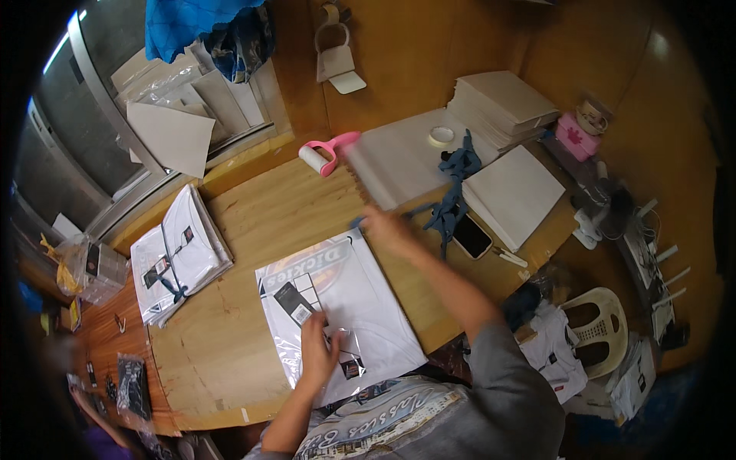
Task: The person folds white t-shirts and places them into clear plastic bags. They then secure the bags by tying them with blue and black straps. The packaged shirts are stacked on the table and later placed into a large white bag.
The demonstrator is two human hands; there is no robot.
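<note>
A folded white shirt in a clear plastic bag lies near the front edge of the wooden table, just in front of the person. The left hand rests on the near part of the bag, fingers bent and pressing down on the plastic beside a dark hang tag; it presses and does not grip anything. The right hand is at the far right corner of the bag, blurred, so one cannot tell how far its fingers are closed or whether they pinch the plastic. The right arm stretches forward from a grey sleeve; the left forearm comes up from the lower edge.

The shirt is flat and squarely folded, with a printed emblem at its far end.

A stack of bagged shirts sits at the left edge. A pink lint roller and a phone lie nearer the back edge and the right side.
</note>
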